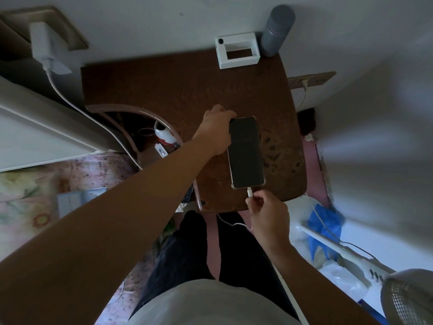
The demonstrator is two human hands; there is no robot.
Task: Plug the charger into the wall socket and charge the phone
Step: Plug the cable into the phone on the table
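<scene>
A phone (246,151) with a dark screen lies flat on the brown bedside table (164,90). My left hand (216,127) grips its far left corner and edge. My right hand (267,212) pinches the white cable plug (249,192), whose tip sits at the phone's near port. The white cable (70,99) runs left across the bed edge up to a white charger (44,48) seated in the wall socket (63,26) at the upper left.
A white box frame (237,52) and a grey bottle (276,29) stand at the table's far edge. A second wall socket (311,79) is at the right. A fan (407,299) and blue bag (325,228) lie lower right; a floral bedsheet (35,202) is at left.
</scene>
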